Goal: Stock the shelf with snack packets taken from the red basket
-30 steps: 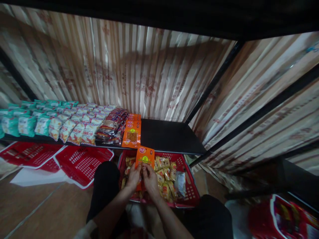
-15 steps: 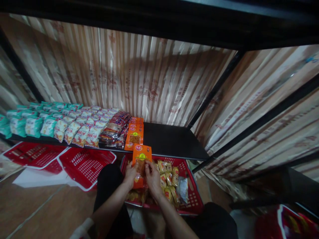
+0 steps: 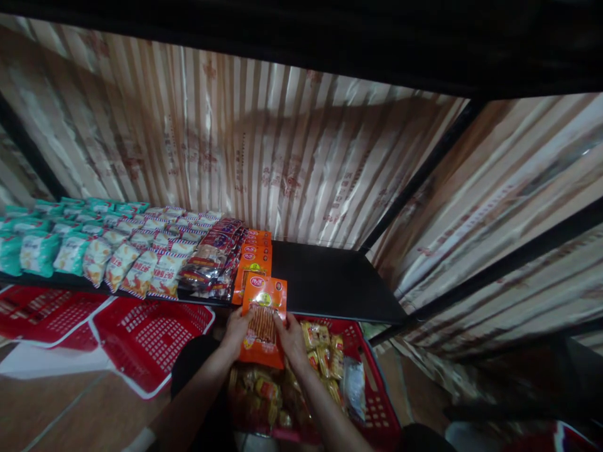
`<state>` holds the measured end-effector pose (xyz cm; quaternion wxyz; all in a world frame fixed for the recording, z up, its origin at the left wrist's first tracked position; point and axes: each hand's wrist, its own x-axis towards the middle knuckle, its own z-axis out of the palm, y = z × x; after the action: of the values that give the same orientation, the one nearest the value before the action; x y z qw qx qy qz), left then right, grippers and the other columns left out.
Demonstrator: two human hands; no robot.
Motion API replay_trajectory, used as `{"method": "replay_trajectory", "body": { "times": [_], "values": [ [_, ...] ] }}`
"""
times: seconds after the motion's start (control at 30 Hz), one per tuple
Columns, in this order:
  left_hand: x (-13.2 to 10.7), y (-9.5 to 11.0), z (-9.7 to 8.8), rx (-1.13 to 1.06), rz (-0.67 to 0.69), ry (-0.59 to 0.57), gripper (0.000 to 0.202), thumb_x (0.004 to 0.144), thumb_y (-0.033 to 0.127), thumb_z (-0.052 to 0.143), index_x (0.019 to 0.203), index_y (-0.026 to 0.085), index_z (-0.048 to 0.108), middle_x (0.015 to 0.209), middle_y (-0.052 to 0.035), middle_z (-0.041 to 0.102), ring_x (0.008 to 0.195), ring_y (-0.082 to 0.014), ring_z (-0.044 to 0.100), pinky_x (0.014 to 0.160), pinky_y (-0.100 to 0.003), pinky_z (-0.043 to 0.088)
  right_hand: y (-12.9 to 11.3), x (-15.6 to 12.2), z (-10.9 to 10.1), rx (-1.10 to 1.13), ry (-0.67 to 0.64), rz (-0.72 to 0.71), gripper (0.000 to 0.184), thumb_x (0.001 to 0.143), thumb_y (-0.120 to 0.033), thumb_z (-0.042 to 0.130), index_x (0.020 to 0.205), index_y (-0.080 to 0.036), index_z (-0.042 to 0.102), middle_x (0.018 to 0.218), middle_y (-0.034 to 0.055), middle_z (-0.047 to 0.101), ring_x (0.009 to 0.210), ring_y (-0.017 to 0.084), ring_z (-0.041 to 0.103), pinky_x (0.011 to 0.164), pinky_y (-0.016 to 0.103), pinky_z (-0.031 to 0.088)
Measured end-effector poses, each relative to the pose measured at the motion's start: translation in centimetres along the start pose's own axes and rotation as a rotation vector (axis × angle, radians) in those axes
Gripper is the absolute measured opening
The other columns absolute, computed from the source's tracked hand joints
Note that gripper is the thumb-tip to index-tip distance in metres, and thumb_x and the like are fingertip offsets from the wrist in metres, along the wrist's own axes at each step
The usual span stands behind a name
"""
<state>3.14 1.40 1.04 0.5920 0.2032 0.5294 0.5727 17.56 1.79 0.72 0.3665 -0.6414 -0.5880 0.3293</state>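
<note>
Backdrop: striped, creased curtain (image 3: 292,144) behind a low black shelf (image 3: 325,279), in dim light.
Orange packet (image 3: 264,326): held face up between the hands, in front of the shelf and over a red basket (image 3: 379,392); its top end overlaps the shelf's front edge in view, though I cannot tell whether they touch.
Left hand (image 3: 235,333): closed on the packet's left edge, thumb to the front, most fingers hidden.
Right hand (image 3: 292,342): closed on the opposite edge in much the same way.
Two-handed hold: the step in hand, as I judge it, is handling this single packet, supported from both sides and not yet let go.
Grip's demands: any move from this pose seems to call for both hands travelling together with light, even pressure, since the packet looks thin and likely to bend.
Orange row (image 3: 259,256): similar packets overlapping on the shelf, just beyond the held one.
Shelf neighbours: leftward, dark red packets (image 3: 214,251), then white bags (image 3: 155,260), then teal bags (image 3: 42,251).
Basket below: yellow packs (image 3: 336,364) and a silvery packet (image 3: 354,389) lie inside.
Floor side: more red baskets (image 3: 155,345) at left, lower than the shelf.
</note>
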Motion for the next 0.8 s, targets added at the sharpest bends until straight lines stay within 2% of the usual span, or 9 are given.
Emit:
{"method": "replay_trajectory", "body": {
  "times": [0.2,0.4,0.53,0.8],
  "values": [
    [3.6,0.9,0.3,0.158,0.047,0.051,0.016,0.071,0.013,0.057,0.086,0.016,0.06,0.076,-0.003,0.069,0.063,-0.0135,0.062,0.059,-0.022,0.047,-0.4,3.5,1.2,-0.04,0.018,-0.007,0.031,0.082,-0.046,0.041,0.087,-0.019,0.057,0.081,0.005,0.067,0.072,0.018,0.061,0.065,0.025,0.042],
    [6.4,1.7,0.4,0.416,0.112,0.17,0.038,0.07,0.013,0.058,0.107,0.017,0.058,0.106,-0.0096,0.068,0.099,-0.0207,0.062,0.083,-0.028,0.046,-0.8,6.6,2.5,-0.155,0.037,-0.057,0.023,0.085,-0.038,0.041,0.087,-0.02,0.056,0.083,0.0053,0.068,0.077,0.018,0.063,0.066,0.024,0.042],
    [6.8,2.5,0.7,0.772,0.207,0.182,0.052,0.072,0.015,0.055,0.124,0.011,0.049,0.128,-0.0176,0.055,0.12,-0.0252,0.05,0.1,-0.034,0.035,-1.2,7.8,3.1,-0.209,0.035,-0.066,0.023,0.086,-0.034,0.042,0.091,-0.019,0.058,0.083,0.0063,0.069,0.077,0.019,0.064,0.064,0.024,0.042],
    [5.6,3.4,2.1,1.26,0.287,0.118,0.055,0.079,0.019,0.043,0.132,0.004,0.04,0.143,-0.0193,0.035,0.13,-0.0242,0.037,0.106,-0.032,0.031,-1.6,9.6,3.8,-0.29,0.017,-0.039,0.024,0.087,-0.034,0.045,0.099,-0.019,0.058,0.089,0.0072,0.07,0.078,0.019,0.066,0.063,0.024,0.041]
  ]
}}
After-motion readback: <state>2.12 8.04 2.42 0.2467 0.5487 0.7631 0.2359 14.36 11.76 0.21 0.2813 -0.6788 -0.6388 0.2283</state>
